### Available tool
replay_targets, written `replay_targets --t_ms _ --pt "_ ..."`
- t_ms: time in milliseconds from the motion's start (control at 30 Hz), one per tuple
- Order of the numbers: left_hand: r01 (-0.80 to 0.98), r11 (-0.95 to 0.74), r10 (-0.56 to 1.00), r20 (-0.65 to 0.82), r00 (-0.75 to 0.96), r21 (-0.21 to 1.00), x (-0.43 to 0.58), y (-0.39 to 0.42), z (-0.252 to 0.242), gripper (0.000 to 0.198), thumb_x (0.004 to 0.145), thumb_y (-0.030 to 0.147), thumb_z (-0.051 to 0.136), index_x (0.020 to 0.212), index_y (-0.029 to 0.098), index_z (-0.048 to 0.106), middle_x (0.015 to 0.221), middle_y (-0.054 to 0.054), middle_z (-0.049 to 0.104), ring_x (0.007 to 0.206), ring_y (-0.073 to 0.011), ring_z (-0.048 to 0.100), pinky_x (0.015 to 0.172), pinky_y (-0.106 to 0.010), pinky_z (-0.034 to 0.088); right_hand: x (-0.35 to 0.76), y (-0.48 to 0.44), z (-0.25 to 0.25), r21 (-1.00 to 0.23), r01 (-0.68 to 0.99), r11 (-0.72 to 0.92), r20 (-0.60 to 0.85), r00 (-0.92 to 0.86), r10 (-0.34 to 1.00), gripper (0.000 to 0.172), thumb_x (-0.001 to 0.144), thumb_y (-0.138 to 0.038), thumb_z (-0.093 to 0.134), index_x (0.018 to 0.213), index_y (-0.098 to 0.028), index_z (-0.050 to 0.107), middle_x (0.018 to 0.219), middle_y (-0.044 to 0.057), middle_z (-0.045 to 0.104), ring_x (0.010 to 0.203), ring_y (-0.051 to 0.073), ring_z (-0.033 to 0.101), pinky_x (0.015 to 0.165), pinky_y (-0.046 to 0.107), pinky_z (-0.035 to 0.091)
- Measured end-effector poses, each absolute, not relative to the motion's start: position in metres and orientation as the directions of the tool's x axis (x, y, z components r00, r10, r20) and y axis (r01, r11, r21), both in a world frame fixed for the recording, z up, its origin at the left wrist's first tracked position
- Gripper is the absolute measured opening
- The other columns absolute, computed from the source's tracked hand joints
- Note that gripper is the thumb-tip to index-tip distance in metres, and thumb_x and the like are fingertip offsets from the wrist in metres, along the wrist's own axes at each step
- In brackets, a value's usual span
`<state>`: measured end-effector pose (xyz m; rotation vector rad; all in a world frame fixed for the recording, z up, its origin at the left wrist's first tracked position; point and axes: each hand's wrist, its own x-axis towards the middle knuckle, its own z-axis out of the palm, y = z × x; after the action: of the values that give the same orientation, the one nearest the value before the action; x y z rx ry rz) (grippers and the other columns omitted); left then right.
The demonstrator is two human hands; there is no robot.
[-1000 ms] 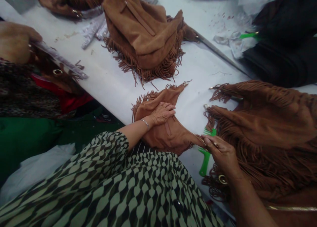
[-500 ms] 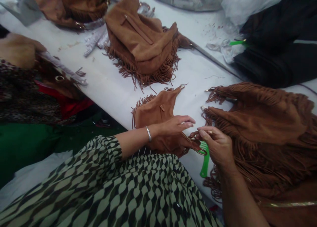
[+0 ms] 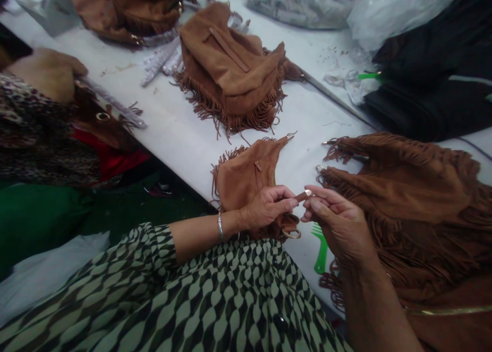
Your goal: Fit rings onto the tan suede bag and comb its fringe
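Note:
My left hand [image 3: 265, 206] pinches a narrow brown leather strap [image 3: 302, 196] whose end carries a shiny metal piece. My right hand [image 3: 342, 220] is closed with thumb and fingers at that metal end. Beneath my left wrist lies a small brown suede bag [image 3: 240, 180] with fringe along its edge, partly covered by the hand and forearm. A metal ring [image 3: 292, 233] on a brown leather tab hangs just below my left fingers. A green comb-like tool [image 3: 320, 252] rests on the white table under my right hand.
More fringed brown bags [image 3: 418, 188] are piled on the right; another bag [image 3: 234, 67] stands ahead. Black material [image 3: 426, 80] and clear plastic bags [image 3: 300, 6] lie at the back. On the left, a co-worker's hand [image 3: 48, 78] holds a brown piece over the table edge.
My left hand has turned from loosely spread fingers to a pinch on the strap. The strap's metal end now shows between both hands. The view has shifted slightly.

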<state>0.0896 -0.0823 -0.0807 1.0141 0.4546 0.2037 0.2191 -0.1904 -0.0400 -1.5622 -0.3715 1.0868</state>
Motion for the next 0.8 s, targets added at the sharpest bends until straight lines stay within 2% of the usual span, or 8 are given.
replay_targets --t_ms 167,300,433,533,633,800 --pt "-0.016 0.540 0.505 -0.309 0.806 0.841 0.087 -0.091 -0.079 0.036 0.075 0.047 0.065 0.083 0.012 0.058 0.064 0.002 0.055 0.054 -0.0053 0.052 0.051 -0.016 0.043 0.212 -0.192 -0.037 -0.910 -0.263 -0.321 -0.414 0.640 0.648 0.027 0.069 -0.032 0.073 0.090 -0.017 0.068 0.074 0.002 0.065 0.058 0.011 0.059 0.054 0.026 0.054" --pt "-0.002 0.460 0.584 -0.301 0.754 0.888 0.088 -0.095 -0.074 0.032 0.077 0.043 0.063 0.083 0.012 0.060 0.062 0.002 0.057 0.050 -0.0055 0.053 0.046 -0.015 0.042 0.202 -0.195 -0.036 -0.938 0.022 -0.345 -0.199 0.781 0.591 0.024 0.073 -0.033 0.070 0.092 -0.018 0.068 0.076 0.002 0.065 0.058 0.012 0.060 0.054 0.026 0.054" --pt "0.066 0.442 0.608 -0.353 0.711 0.894 0.090 -0.095 -0.067 0.033 0.077 0.044 0.062 0.080 0.011 0.061 0.052 0.004 0.054 0.039 -0.0046 0.047 0.036 -0.013 0.034 0.197 -0.196 -0.031 -0.875 0.366 -0.315 0.040 0.705 0.708 0.023 0.079 -0.035 0.064 0.097 -0.021 0.068 0.088 0.004 0.064 0.067 0.014 0.061 0.061 0.029 0.054" --pt "0.075 0.404 0.586 -0.321 0.744 0.911 0.089 -0.095 -0.063 0.032 0.079 0.043 0.059 0.078 0.011 0.060 0.052 0.003 0.054 0.038 -0.0043 0.046 0.035 -0.013 0.032 0.197 -0.194 -0.031 -0.791 0.533 -0.301 0.085 0.582 0.809 0.023 0.082 -0.035 0.061 0.099 -0.021 0.068 0.086 0.004 0.063 0.074 0.015 0.060 0.066 0.029 0.053" --pt "0.065 0.374 0.580 -0.288 0.762 0.925 0.088 -0.096 -0.062 0.032 0.082 0.042 0.053 0.076 0.011 0.058 0.055 0.002 0.056 0.042 -0.0054 0.049 0.038 -0.014 0.038 0.196 -0.193 -0.035 -0.763 0.553 -0.334 0.069 0.585 0.808 0.023 0.081 -0.035 0.061 0.097 -0.020 0.069 0.081 0.003 0.063 0.070 0.015 0.059 0.066 0.029 0.052" --pt "0.116 0.262 0.616 -0.259 0.744 0.958 0.087 -0.098 -0.064 0.030 0.086 0.040 0.049 0.077 0.012 0.057 0.058 0.001 0.058 0.046 -0.0066 0.053 0.042 -0.014 0.039 0.192 -0.196 -0.043 -0.842 0.391 -0.372 -0.028 0.656 0.754 0.025 0.080 -0.038 0.061 0.091 -0.018 0.070 0.078 0.004 0.066 0.065 0.016 0.061 0.060 0.030 0.052"
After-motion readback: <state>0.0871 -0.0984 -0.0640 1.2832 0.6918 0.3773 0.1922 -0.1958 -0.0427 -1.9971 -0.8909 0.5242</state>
